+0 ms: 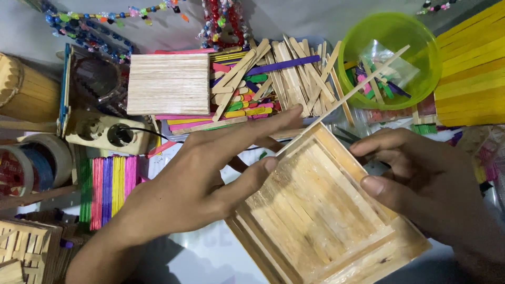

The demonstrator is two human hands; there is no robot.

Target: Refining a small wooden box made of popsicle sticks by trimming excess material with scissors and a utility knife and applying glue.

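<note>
- Between the two hands, a shallow square tray (321,210) built of pale craft sticks is seen, tilted on the white surface (210,257); its raised rim is touched on both sides.
- Beyond the right hand, a panel of yellow sticks (471,68) is laid flat at the edge of view.
- Beyond the left hand, a flat mat of plain sticks (168,84) is placed, with a loose heap of plain and coloured sticks (273,79) just beside it.
- Further beyond the right hand, a green plastic bowl (421,37) is set, with short coloured stick pieces held inside it.
- To the outer side of the left hand, a row of coloured sticks (108,184) is lined up, and rolls of tape (34,165) lie further out.
- A white power strip (105,134) with a black cable is seen beyond the left wrist.
- The left hand (200,179) is spread fairly wide, its thumb pressed on the tray's near rim and its fingers stretched over the far corner.
- The right hand (421,184) is curled narrowly, its thumb and fingers resting on the tray's right wall.
- A single thin plain stick (347,97) is held at the left fingertips, slanting up from the tray's corner toward the bowl.
</note>
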